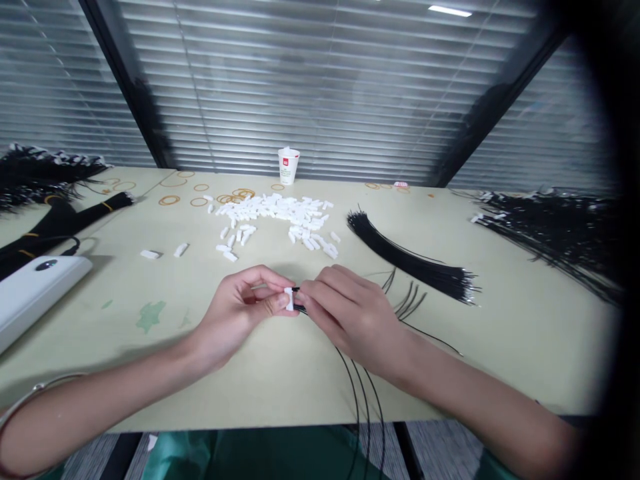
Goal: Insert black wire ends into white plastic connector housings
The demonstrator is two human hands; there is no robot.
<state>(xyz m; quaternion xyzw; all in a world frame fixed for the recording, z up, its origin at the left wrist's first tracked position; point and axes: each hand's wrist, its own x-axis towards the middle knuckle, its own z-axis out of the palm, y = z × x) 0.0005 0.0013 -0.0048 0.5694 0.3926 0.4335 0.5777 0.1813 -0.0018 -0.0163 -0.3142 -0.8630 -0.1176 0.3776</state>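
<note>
My left hand (240, 308) pinches a small white plastic connector (289, 298) between thumb and fingers, just above the table near its front edge. My right hand (350, 308) is closed on thin black wires (359, 393) whose ends meet the connector; the wires trail down past the table edge. Both hands touch at the connector.
A heap of white connectors (280, 217) lies behind the hands, with a paper cup (289, 165) further back. A bundle of black wires (410, 257) lies to the right, more black bundles (555, 227) at the far right and far left. Rubber bands (170, 199) and a white device (35, 287) are at the left.
</note>
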